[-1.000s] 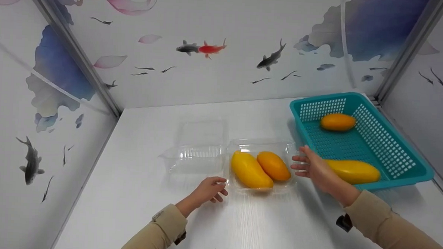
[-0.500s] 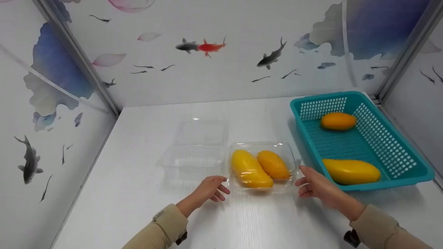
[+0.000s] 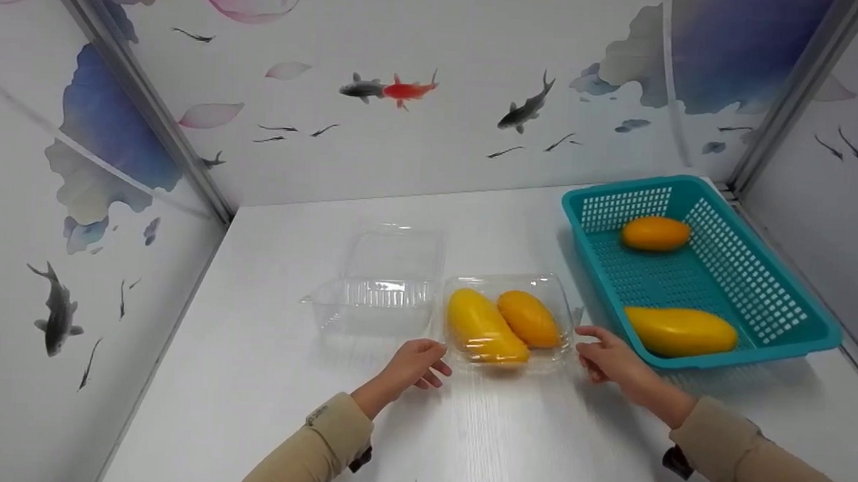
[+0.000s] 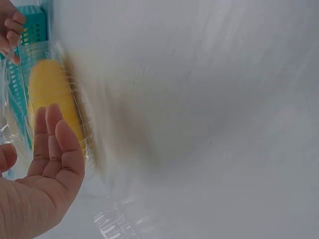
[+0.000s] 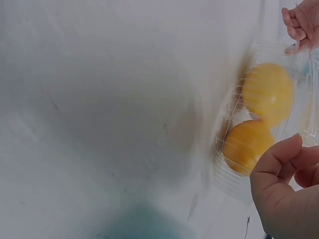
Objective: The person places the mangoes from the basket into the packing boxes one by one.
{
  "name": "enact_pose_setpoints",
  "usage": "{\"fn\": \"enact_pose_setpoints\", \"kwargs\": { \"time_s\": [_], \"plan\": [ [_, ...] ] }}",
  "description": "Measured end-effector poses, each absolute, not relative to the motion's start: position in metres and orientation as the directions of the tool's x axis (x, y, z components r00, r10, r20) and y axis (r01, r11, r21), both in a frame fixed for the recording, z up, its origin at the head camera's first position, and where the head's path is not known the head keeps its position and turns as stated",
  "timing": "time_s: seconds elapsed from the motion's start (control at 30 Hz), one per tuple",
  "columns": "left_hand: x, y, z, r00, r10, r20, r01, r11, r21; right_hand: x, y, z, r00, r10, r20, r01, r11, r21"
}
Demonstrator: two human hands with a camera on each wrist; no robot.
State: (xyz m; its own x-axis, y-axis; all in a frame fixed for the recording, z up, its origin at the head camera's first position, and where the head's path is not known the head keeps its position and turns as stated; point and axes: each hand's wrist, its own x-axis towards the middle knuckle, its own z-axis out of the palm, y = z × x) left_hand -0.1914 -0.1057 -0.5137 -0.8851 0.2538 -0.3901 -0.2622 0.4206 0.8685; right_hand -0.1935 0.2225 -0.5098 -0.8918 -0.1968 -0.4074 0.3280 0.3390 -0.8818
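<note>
A clear plastic clamshell box point(image 3: 550, 284) stands mid-table, its lid over a long yellow mango point(image 3: 477, 323) and a smaller orange mango point(image 3: 528, 319). My left hand point(image 3: 413, 363) is at the box's near left corner, fingers fairly straight and thumb by the rim; in the left wrist view those fingers point(image 4: 50, 129) hold nothing. My right hand point(image 3: 612, 361) is at the right edge, index finger out towards the rim and other fingers curled. The right wrist view shows its fingertips point(image 5: 294, 144) close to the rim; whether they pinch it is hidden.
A second clear plastic box point(image 3: 372, 307) lies to the left with its lid open. At the right stands a teal basket point(image 3: 767, 285) with an orange mango point(image 3: 655, 233) and a long yellow mango point(image 3: 682, 332) inside. Printed white walls point(image 3: 440, 162) border the table.
My right hand has come down from above the box's right side to its edge, its fingers curling. The lid now lies over the mangoes. My left hand has edged slightly right.
</note>
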Motion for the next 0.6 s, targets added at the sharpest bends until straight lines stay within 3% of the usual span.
{"fn": "enact_pose_setpoints", "kwargs": {
  "time_s": [0.4, 0.6],
  "plan": [
    [-0.194, -0.099, -0.515, -0.857, 0.217, -0.468, -0.374, 0.363, 0.853, -0.192, 0.218, -0.515, -0.848, -0.165, -0.503, 0.42, 0.37, -0.829],
    [-0.195, -0.093, -0.516, -0.856, 0.192, -0.481, -0.426, 0.269, 0.864, -0.191, 0.216, -0.517, -0.837, -0.255, -0.485, 0.429, 0.245, -0.869]
  ]
}}
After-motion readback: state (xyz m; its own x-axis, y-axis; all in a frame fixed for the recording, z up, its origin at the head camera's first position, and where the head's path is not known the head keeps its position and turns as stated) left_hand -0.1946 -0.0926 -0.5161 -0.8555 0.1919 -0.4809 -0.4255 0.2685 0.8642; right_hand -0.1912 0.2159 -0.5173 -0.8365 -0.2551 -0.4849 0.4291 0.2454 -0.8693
